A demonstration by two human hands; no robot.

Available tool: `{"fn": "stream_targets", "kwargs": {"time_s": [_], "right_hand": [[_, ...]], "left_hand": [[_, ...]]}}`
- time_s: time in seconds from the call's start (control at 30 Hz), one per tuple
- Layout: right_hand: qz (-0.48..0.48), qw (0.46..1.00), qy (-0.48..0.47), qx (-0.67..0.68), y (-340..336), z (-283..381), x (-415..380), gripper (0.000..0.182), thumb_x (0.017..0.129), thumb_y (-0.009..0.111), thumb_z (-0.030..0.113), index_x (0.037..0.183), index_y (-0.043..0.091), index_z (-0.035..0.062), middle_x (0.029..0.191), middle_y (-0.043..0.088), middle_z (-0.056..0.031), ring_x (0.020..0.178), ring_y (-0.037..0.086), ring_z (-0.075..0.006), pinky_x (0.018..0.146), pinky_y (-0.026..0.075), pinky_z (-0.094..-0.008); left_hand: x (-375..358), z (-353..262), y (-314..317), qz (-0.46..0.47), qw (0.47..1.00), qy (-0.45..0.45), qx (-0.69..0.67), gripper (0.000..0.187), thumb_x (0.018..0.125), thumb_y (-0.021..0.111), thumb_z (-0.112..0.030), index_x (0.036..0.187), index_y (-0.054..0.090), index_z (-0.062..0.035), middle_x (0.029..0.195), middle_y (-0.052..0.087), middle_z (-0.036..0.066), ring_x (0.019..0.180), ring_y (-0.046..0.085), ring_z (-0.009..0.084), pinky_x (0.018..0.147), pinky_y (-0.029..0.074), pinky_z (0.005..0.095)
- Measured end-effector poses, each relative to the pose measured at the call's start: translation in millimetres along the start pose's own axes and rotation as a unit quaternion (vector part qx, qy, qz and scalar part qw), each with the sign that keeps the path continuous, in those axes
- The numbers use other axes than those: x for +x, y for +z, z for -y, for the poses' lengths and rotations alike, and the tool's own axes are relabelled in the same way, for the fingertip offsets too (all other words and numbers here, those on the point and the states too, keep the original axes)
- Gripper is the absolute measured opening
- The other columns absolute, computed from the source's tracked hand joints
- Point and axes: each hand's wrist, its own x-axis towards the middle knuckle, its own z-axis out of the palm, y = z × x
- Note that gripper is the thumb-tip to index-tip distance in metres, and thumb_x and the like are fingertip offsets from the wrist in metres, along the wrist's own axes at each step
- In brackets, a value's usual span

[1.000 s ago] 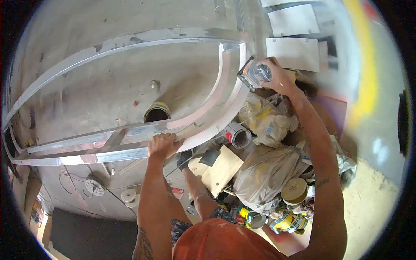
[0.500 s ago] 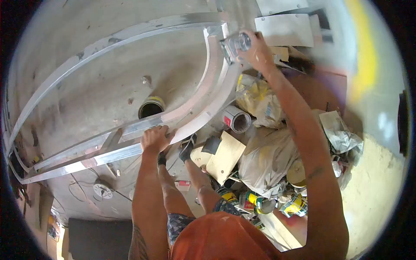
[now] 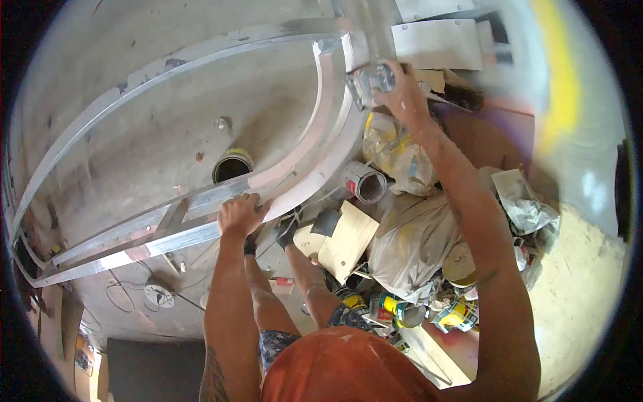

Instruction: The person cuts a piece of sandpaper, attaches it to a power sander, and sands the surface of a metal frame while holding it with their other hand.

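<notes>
A large curved metal frame [image 3: 201,236] with pale filler along its bend stretches across the view. My left hand [image 3: 241,213] is closed over its near rail, just left of the bend. My right hand [image 3: 406,100] grips what looks like a grey-and-black palm sander [image 3: 370,84], whose flat pad is at the outer edge of the frame's right-hand curve. Whether the pad touches the frame cannot be made out. My right fingers are partly hidden behind the tool.
An open can [image 3: 233,166] stands inside the frame, another can [image 3: 365,182] outside its bend. Plastic bags [image 3: 412,251], a wooden board [image 3: 349,241] and paint cans [image 3: 402,311] clutter the floor at right. A cable reel [image 3: 159,293] lies left of my legs.
My right hand and the sander have shifted slightly down and to the right along the curve. My left hand stays in place on the rail.
</notes>
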Motion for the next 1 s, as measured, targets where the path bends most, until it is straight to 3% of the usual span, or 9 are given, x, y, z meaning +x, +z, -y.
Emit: {"fn": "stream_targets", "kwargs": {"time_s": [0.03,0.13,0.27,0.33,0.47,0.6,0.87,1.0], "right_hand": [[-0.057,0.998,-0.02,-0.02,-1,-1,9,0.072,0.077,0.084,0.023,0.141,0.052,0.0197,0.129,0.055,-0.0221,0.104,0.066,-0.0462,0.091,0.055,-0.0512],[-0.079,0.996,0.045,-0.024,3,-5,47,0.074,0.078,0.083,0.033,0.144,0.05,0.0239,0.13,0.055,-0.0193,0.112,0.065,-0.0463,0.093,0.057,-0.0522],[-0.098,0.993,0.06,-0.037,4,6,81,0.076,0.077,0.083,0.035,0.144,0.05,0.0232,0.131,0.054,-0.021,0.11,0.066,-0.0465,0.094,0.057,-0.0515],[-0.133,0.988,0.067,-0.032,7,8,91,0.075,0.08,0.082,0.035,0.147,0.048,0.0249,0.126,0.055,-0.0274,0.106,0.065,-0.0499,0.09,0.056,-0.055],[-0.144,0.989,0.037,-0.018,15,5,60,0.078,0.079,0.082,0.035,0.148,0.047,0.0247,0.126,0.055,-0.0271,0.106,0.064,-0.0497,0.09,0.056,-0.054],[-0.117,0.988,0.094,-0.02,13,10,32,0.076,0.079,0.083,0.033,0.145,0.048,0.0194,0.129,0.053,-0.0247,0.106,0.066,-0.0473,0.089,0.058,-0.0513],[-0.121,0.985,0.122,-0.024,8,25,63,0.077,0.079,0.084,0.029,0.146,0.048,0.0207,0.131,0.051,-0.0255,0.106,0.066,-0.0487,0.089,0.058,-0.0525],[-0.123,0.985,0.115,-0.029,17,19,12,0.077,0.081,0.083,0.029,0.148,0.047,0.0191,0.134,0.051,-0.0268,0.107,0.066,-0.0493,0.089,0.057,-0.0533]], "left_hand": [[0,-2,-2,0.016,1.0,-0.004,0.001,0.046,0.094,0.06,-0.06,0.104,0.077,-0.0182,0.101,0.076,0.012,0.093,0.074,0.0357,0.082,0.058,0.0513],[1,1,4,0.008,1.0,-0.011,0.001,0.047,0.094,0.059,-0.061,0.105,0.077,-0.0182,0.101,0.077,0.012,0.093,0.074,0.0353,0.083,0.058,0.051],[0,1,5,0.006,1.0,0.007,0.008,0.049,0.095,0.058,-0.062,0.107,0.077,-0.0188,0.102,0.077,0.012,0.095,0.073,0.0355,0.084,0.057,0.051],[-1,-1,3,0.012,1.0,-0.021,0.01,0.05,0.095,0.057,-0.062,0.109,0.077,-0.019,0.103,0.077,0.012,0.095,0.073,0.0354,0.084,0.057,0.0511],[-1,-1,-2,0.017,1.0,-0.007,-0.011,0.049,0.095,0.057,-0.062,0.109,0.077,-0.019,0.102,0.077,0.012,0.095,0.073,0.0351,0.083,0.057,0.051],[4,4,4,0.019,1.0,0.004,0.012,0.048,0.095,0.058,-0.061,0.106,0.077,-0.0181,0.102,0.076,0.012,0.094,0.073,0.0354,0.084,0.057,0.0507],[5,9,10,0.003,1.0,0.02,0.003,0.053,0.095,0.055,-0.063,0.099,0.077,-0.0157,0.098,0.076,0.014,0.092,0.074,0.0364,0.085,0.057,0.0509],[1,3,1,0.018,1.0,0.009,-0.011,0.052,0.096,0.055,-0.063,0.099,0.077,-0.0161,0.1,0.076,0.013,0.094,0.073,0.0354,0.086,0.057,0.0504]]}}
